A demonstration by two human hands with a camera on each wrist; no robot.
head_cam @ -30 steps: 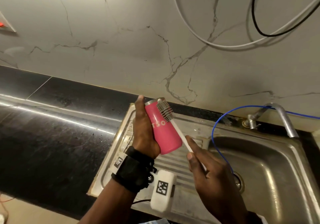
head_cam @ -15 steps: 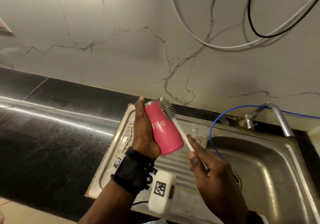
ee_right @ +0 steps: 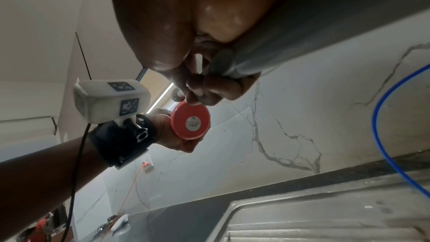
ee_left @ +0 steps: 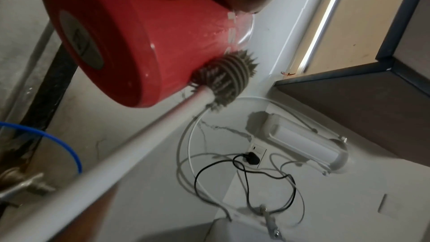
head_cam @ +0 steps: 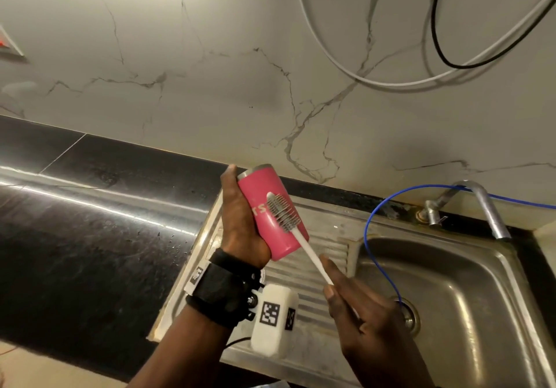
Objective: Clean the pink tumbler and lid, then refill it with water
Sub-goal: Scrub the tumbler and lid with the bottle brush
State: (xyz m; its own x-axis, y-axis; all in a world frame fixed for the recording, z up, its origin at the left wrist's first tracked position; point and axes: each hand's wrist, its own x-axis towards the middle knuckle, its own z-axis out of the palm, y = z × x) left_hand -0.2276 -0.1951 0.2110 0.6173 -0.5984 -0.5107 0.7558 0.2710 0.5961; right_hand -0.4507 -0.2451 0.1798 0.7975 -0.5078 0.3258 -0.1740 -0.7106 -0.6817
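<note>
Fingers of your left hand [head_cam: 240,225] wrap the smooth pink metal tumbler [head_cam: 272,213], held tilted over the ribbed steel drainboard [head_cam: 325,237], steel rim away from you. Your right hand [head_cam: 370,321] pinches the thin white plastic handle of the grey ridged bottle brush [head_cam: 284,211]; its bristled head presses the tumbler's side, just beyond your left fingertips.

Glossy pink tumbler [head_cam: 272,216], brushed steel sink [head_cam: 469,291], polished black stone counter [head_cam: 90,231].

white letters "TS" on pink tumbler [head_cam: 272,216], rest hidden
</note>
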